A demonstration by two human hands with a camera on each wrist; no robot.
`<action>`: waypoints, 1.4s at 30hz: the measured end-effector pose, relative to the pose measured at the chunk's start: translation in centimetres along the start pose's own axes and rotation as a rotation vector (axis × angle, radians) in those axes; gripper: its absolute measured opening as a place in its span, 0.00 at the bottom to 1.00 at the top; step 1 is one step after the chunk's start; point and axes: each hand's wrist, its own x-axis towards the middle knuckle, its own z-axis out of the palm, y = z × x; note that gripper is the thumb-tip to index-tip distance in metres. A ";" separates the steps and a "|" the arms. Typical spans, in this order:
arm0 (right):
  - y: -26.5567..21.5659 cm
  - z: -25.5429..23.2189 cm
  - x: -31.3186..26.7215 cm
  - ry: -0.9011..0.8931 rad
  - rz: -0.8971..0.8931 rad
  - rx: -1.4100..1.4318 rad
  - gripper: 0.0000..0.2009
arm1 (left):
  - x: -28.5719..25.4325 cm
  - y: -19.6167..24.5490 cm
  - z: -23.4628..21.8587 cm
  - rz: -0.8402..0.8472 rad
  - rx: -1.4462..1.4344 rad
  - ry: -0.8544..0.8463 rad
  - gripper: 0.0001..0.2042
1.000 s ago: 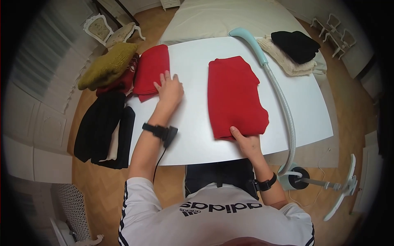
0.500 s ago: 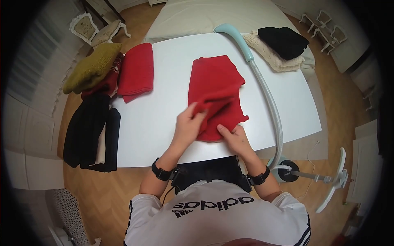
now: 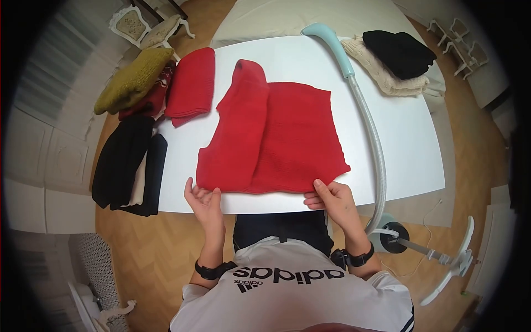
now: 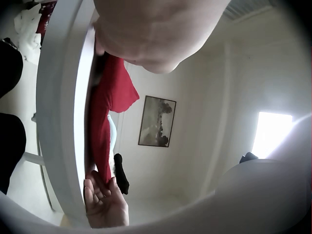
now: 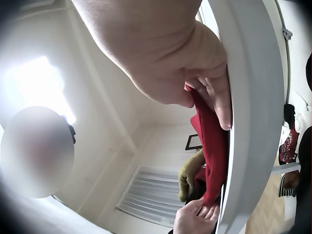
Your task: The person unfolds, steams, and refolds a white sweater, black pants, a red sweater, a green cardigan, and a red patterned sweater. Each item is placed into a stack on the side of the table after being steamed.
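Note:
A red knit top (image 3: pixel 298 127) lies spread on the white table, its left part (image 3: pixel 235 138) doubled over as a long flap. At its near right corner, my right hand (image 3: pixel 334 202) pinches the hem, thumb above and fingers below. The right wrist view shows the red cloth between that thumb and fingers. My left hand (image 3: pixel 207 205) is palm up at the near left corner, fingers loosely bent, the thumb tip right at the hem. In the right wrist view, the left hand (image 5: pixel 195 219) has its fingertips beside the low end of the cloth.
Folded red knitwear (image 3: pixel 191 83) sits at the left, beside an olive knit (image 3: pixel 133 80) and black garments (image 3: pixel 121 163). A pale blue steamer handle (image 3: pixel 332 47) with its hose (image 3: pixel 370 138) crosses the right side. Behind it, a black garment (image 3: pixel 398 52) tops a cream knit (image 3: pixel 381 72).
My left hand has come from the folded red knitwear to the red top, lifted its upper layer and laid it leftward. The top is wider now. My right hand has stayed at the near hem.

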 end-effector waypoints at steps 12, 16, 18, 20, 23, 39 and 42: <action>-3.7 1.0 0.9 -0.004 -0.407 -0.238 0.13 | 4.6 3.1 6.6 0.616 0.825 -0.367 0.31; -3.5 2.1 4.6 0.129 -0.891 -0.751 0.15 | 5.0 1.3 6.8 0.571 0.893 -0.360 0.34; -2.8 2.8 5.1 0.059 -0.767 -0.764 0.21 | 5.0 1.1 6.5 0.552 0.873 -0.374 0.34; -2.1 3.4 5.4 0.145 -0.759 -1.103 0.24 | 4.8 0.7 6.4 0.549 1.007 -0.331 0.35; -2.1 4.1 4.6 0.170 -0.669 -1.143 0.27 | 5.1 0.5 6.3 0.572 1.021 -0.324 0.36; -2.4 2.0 5.1 0.279 -0.444 -1.127 0.25 | 6.6 2.0 3.9 0.634 0.958 -0.321 0.32; -1.7 2.2 4.9 0.296 -0.480 -1.113 0.24 | 7.7 2.5 4.5 0.598 0.940 -0.232 0.38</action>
